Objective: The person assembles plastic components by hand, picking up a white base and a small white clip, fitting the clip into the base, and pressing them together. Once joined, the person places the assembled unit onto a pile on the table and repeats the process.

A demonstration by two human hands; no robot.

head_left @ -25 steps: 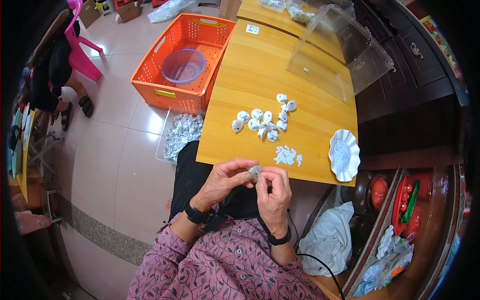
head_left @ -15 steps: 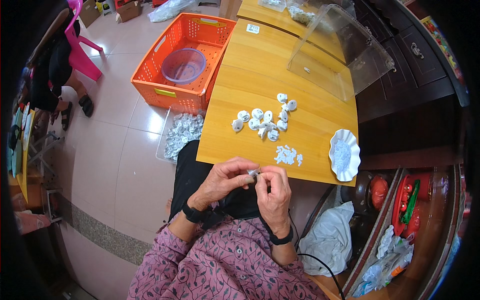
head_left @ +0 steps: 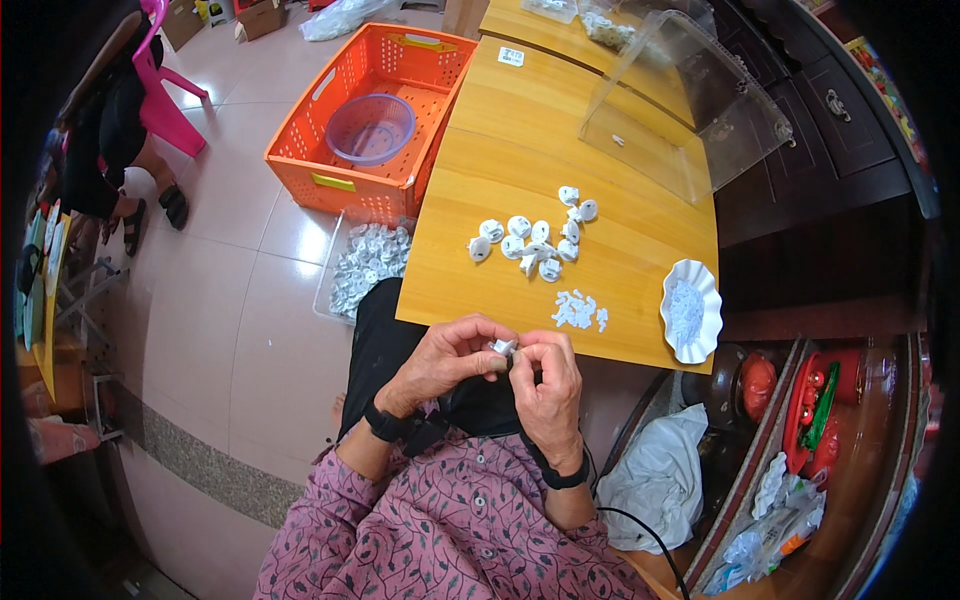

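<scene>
Between my hands, just off the table's near edge, is a small white plastic part point(head_left: 503, 347). The thumb and fingers of my left hand point(head_left: 445, 362) pinch it. My right hand point(head_left: 546, 385) is closed at its other side, fingertips pressed together; whatever they grip is hidden. On the wooden table point(head_left: 480, 290) ahead lies a loose cluster of round white plastic parts point(head_left: 519, 227). Nearer to me is a small heap of little pale pieces point(head_left: 575, 309). At the right, a white scalloped dish point(head_left: 712, 300) holds more pale bits.
An orange crate point(head_left: 300, 180) with a purple basket point(head_left: 370, 130) stands left of the table. Below it is a clear bin of white parts point(head_left: 365, 265). A transparent panel point(head_left: 660, 130) leans at the far right. Another person's legs point(head_left: 125, 200) show beside a pink chair point(head_left: 165, 100).
The small white part has turned slightly in my fingers and shows more of its pale side. Both hands stay in nearly the same place.
</scene>
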